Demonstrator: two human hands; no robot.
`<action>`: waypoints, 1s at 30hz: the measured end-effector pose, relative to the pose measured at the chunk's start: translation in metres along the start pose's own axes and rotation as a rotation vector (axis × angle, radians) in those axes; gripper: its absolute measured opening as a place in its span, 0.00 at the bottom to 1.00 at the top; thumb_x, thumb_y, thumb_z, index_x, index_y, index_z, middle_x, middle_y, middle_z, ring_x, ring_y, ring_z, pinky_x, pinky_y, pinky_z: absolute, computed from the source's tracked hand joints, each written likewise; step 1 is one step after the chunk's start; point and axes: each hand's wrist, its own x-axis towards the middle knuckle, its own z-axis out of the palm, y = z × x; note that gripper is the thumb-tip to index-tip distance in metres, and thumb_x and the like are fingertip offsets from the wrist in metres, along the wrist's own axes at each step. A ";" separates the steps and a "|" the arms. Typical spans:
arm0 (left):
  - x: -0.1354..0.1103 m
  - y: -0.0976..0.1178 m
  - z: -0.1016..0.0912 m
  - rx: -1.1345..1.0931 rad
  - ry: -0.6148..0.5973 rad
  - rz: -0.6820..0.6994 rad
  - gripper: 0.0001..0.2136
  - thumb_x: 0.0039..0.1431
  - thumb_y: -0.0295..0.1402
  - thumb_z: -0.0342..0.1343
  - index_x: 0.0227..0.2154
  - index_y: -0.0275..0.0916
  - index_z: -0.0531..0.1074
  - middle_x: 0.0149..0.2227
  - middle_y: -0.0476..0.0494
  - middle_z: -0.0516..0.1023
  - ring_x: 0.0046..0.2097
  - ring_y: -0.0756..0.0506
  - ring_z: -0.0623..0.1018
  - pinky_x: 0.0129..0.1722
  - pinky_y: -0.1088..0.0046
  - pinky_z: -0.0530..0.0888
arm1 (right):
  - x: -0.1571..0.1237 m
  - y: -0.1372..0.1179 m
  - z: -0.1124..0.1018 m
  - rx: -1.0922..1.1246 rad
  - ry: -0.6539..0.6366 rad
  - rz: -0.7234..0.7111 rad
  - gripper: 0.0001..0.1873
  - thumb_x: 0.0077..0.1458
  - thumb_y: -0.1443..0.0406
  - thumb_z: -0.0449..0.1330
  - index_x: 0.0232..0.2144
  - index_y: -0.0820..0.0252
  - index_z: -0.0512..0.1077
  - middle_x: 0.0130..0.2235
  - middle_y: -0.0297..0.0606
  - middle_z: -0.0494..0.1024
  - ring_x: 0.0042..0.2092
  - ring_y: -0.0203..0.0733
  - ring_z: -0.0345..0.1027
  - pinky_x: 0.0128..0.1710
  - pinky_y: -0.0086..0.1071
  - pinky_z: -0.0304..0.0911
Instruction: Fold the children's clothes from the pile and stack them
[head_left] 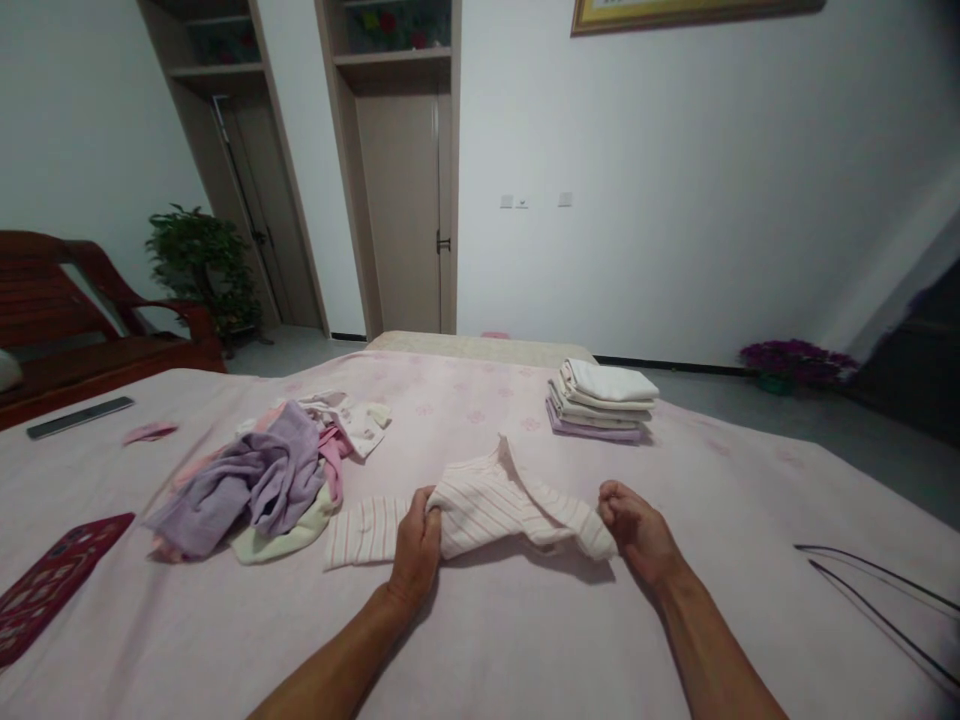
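Both hands on the striped garment (487, 510), mid-bed (480, 640) toward the near edge. Left hand (415, 545) grip closed, pinching its left part; right hand (637, 530) grip closed on the right end. Unfolded clothes pile (255, 480) just left; folded stack (600, 400) toward the far edge.

I look down on a pink bed (480, 640). A striped garment (480, 510), a heap of loose clothes (255, 480), a folded stack (600, 400), a remote (80, 417) and a red phone (52, 580) lie on it.
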 end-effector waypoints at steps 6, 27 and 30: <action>0.003 0.001 0.000 0.059 -0.099 -0.057 0.13 0.64 0.39 0.49 0.45 0.38 0.71 0.40 0.44 0.79 0.42 0.43 0.77 0.45 0.68 0.71 | -0.001 -0.032 0.003 -0.467 -0.004 -0.010 0.21 0.53 0.49 0.59 0.39 0.58 0.76 0.34 0.41 0.80 0.32 0.43 0.71 0.31 0.35 0.63; 0.028 -0.005 -0.002 -0.077 0.028 -0.157 0.18 0.62 0.43 0.52 0.48 0.36 0.73 0.48 0.38 0.79 0.49 0.40 0.77 0.53 0.62 0.71 | 0.047 -0.059 0.052 -0.325 0.037 -0.222 0.22 0.59 0.54 0.53 0.49 0.61 0.73 0.35 0.43 0.82 0.36 0.49 0.76 0.37 0.39 0.70; 0.045 -0.002 0.004 -0.082 0.048 -0.076 0.21 0.62 0.39 0.52 0.56 0.38 0.68 0.51 0.38 0.77 0.52 0.41 0.76 0.55 0.62 0.71 | 0.034 -0.060 0.005 -0.049 0.077 -0.119 0.22 0.52 0.57 0.58 0.48 0.59 0.73 0.36 0.42 0.82 0.35 0.49 0.76 0.37 0.40 0.70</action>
